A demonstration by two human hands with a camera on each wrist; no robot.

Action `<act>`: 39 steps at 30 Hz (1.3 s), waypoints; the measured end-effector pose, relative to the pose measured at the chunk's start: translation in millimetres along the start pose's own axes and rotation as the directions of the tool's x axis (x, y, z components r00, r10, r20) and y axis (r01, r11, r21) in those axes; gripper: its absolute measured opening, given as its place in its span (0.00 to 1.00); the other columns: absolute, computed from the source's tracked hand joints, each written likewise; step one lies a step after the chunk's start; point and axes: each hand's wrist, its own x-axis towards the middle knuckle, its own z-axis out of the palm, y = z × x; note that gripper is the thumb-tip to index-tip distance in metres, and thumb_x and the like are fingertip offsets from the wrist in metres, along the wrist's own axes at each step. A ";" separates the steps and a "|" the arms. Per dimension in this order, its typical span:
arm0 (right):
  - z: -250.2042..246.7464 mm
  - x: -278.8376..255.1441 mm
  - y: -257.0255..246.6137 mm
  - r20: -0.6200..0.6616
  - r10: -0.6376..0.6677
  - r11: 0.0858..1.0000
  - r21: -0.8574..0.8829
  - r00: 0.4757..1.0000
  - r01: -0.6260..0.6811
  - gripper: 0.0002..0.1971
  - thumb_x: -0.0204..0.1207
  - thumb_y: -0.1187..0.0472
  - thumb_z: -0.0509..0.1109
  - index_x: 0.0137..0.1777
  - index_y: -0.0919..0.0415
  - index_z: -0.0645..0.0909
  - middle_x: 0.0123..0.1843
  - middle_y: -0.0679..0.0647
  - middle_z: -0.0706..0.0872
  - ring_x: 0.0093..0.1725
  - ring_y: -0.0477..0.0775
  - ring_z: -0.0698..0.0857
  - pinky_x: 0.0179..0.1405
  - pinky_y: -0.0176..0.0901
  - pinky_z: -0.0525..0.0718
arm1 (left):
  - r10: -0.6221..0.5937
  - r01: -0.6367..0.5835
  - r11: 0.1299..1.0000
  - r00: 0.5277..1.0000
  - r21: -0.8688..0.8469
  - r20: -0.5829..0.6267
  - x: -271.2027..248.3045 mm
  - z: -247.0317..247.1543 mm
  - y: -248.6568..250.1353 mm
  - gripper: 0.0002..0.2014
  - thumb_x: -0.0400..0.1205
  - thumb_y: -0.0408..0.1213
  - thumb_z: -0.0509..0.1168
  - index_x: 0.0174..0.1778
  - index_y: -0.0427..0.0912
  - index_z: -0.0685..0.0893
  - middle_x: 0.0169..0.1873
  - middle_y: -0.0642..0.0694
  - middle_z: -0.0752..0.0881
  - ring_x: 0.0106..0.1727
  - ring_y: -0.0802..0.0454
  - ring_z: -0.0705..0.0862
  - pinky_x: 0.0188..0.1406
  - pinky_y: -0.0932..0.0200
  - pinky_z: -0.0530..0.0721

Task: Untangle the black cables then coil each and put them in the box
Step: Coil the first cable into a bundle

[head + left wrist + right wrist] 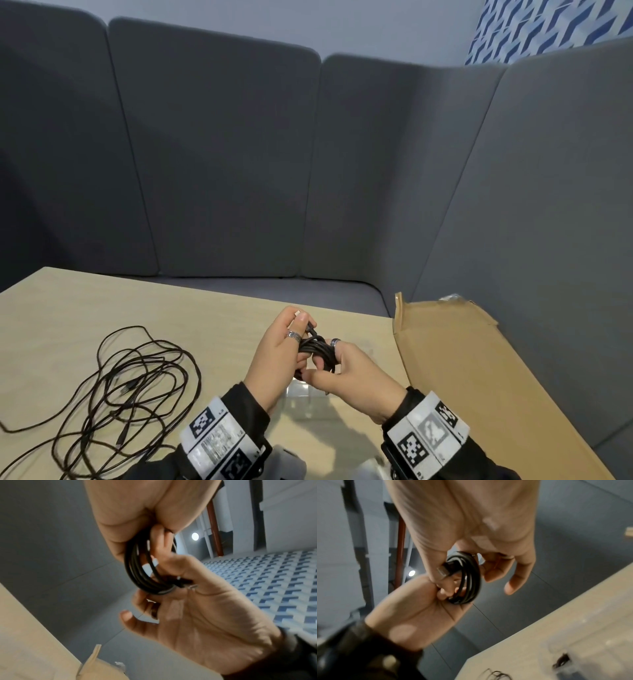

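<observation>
A small coil of black cable (317,349) hangs above the table between both hands. My left hand (281,356) grips its left side, fingers curled through the loops (137,572). From the other side my right hand (349,377) holds the same coil, its ringed forefinger on top. In the right wrist view a USB plug (443,570) lies against the coil (471,577) by the right thumb. A loose tangle of black cables (130,387) lies on the table to the left. An open cardboard box (462,359) stands at the right.
A clear plastic container (305,397) sits on the light wooden table (171,308) just under my hands, and shows blurred in the right wrist view (590,649). A grey sofa (222,171) wraps round the far side and the right.
</observation>
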 end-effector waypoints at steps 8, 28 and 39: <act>4.6 -0.3 5.2 -0.257 -0.320 0.792 -0.601 0.912 0.109 0.11 0.78 0.47 0.64 0.47 0.51 0.66 0.44 0.44 0.73 0.43 0.48 0.73 0.39 0.39 0.72 | 0.095 -0.066 0.982 0.983 0.178 -0.160 6.1 -7.8 -8.8 0.12 0.87 0.40 0.49 0.40 0.43 0.71 0.31 0.50 0.72 0.29 0.57 0.73 0.29 0.69 0.73; -19.9 -7.4 -1.3 0.147 -0.067 0.994 -0.075 0.987 0.079 0.15 0.84 0.67 0.56 0.66 0.57 0.76 0.28 0.29 0.80 0.30 0.25 0.77 0.38 0.20 0.71 | -0.148 0.100 0.969 0.968 -0.228 -0.204 8.3 -14.3 -12.3 0.11 0.87 0.37 0.54 0.38 0.38 0.71 0.24 0.50 0.69 0.17 0.63 0.66 0.29 0.60 0.67; -0.4 -3.5 0.3 -0.065 -0.248 0.834 -0.521 0.967 0.179 0.04 0.81 0.60 0.55 0.43 0.55 0.65 0.41 0.51 0.76 0.48 0.61 0.78 0.48 0.50 0.71 | -0.057 0.064 0.981 0.998 -0.184 0.042 4.3 -11.7 2.3 0.12 0.87 0.40 0.50 0.41 0.39 0.68 0.22 0.45 0.70 0.18 0.55 0.65 0.19 0.67 0.69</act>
